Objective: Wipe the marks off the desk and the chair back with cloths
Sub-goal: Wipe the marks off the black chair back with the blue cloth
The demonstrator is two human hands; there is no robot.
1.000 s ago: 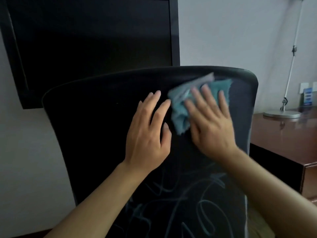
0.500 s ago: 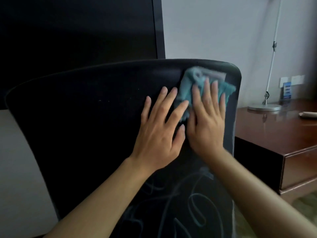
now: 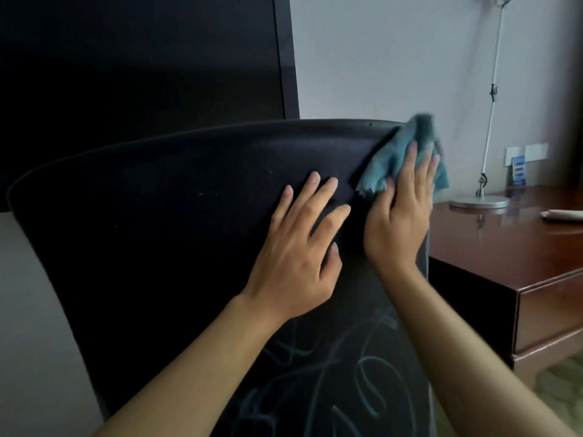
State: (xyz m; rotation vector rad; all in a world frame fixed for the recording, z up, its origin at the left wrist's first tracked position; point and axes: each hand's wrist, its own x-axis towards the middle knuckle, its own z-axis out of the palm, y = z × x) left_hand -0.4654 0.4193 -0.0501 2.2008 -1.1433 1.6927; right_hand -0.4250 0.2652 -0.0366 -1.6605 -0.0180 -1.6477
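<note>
A black chair back (image 3: 157,231) fills the middle of the view, with pale chalk-like scribbles (image 3: 347,373) across its lower right part. My right hand (image 3: 400,216) presses a teal cloth (image 3: 397,156) flat against the chair back's upper right corner, fingers stretched over it. My left hand (image 3: 303,250) lies flat and spread on the chair back just left of it, holding nothing. The dark wooden desk (image 3: 504,247) stands to the right, behind the chair.
A silver desk lamp (image 3: 479,201) stands on the desk near the wall. A rolled pale cloth (image 3: 563,214) lies at the desk's right edge. A large black screen (image 3: 142,64) hangs on the wall behind the chair. Wall sockets (image 3: 525,152) sit above the desk.
My right hand has slid the teal cloth rightward and up to the chair back's top right corner. The view has shifted, showing more desk. My left hand stays flat on the chair.
</note>
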